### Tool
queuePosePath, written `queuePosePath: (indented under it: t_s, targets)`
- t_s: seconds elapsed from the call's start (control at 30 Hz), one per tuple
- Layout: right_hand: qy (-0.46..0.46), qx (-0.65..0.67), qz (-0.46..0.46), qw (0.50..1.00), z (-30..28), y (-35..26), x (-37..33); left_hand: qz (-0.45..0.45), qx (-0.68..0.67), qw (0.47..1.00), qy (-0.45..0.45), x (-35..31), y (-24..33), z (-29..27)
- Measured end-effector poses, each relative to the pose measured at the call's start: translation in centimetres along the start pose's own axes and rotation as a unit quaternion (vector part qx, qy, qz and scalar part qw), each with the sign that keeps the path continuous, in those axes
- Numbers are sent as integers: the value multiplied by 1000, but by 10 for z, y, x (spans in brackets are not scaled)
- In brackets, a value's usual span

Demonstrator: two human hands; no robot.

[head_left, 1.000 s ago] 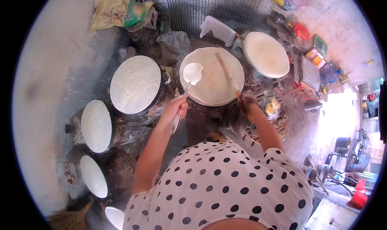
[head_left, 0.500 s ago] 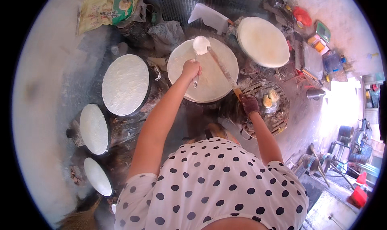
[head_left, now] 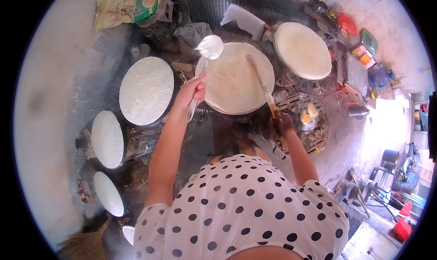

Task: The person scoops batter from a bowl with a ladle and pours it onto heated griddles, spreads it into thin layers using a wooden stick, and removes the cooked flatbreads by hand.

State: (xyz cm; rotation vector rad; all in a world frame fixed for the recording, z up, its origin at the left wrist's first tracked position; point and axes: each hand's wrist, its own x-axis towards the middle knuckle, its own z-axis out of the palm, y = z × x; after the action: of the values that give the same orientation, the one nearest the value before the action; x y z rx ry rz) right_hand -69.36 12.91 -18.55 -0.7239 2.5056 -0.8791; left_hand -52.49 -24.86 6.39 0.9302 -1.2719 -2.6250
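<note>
My left hand (head_left: 190,92) is closed round the handle of a ladle (head_left: 210,47), whose bowl is coated with white batter. The bowl is over the far left rim of a round griddle covered by a pale, thin flatbread (head_left: 234,89). Faint brownish marks show on the flatbread's middle. In a dark glove, my right hand (head_left: 284,122) grips a long, flat wooden stick (head_left: 261,80), smeared white along its blade. The stick slants across the right part of the flatbread, its tip near the far side; whether it touches the surface, I cannot tell.
Left of me, several round griddles with white batter (head_left: 146,91) curve toward me. A pile of round flatbreads (head_left: 302,50) lies at the far right, beside a white cloth (head_left: 243,21). Yellowish lumps (head_left: 308,113) sit on a round rack. A straw broom (head_left: 86,242) stands at lower left.
My left hand has drawn the ladle left, from over the flatbread to its rim. The stick remains over the flatbread, steeper than before. The whole view has shifted slightly.
</note>
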Motion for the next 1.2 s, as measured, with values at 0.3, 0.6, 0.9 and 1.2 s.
queuePosePath:
  t_s: [0.3,0.6,0.9,1.2]
  targets:
    - [-146,-54,43,987,-7,-64,19,-23,-45,997,55,-104,-58,-53]
    - [-132,259,383,877,-10,-129,4,-44,-100,989,103,-178,-105,-88]
    - [-113,378,347,851,-2,-114,-14,-60,-124,984,114,-219,-80,-78]
    - [-73,428,304,848,36,-162,-102,-25,-156,983,91,-234,-82,-92]
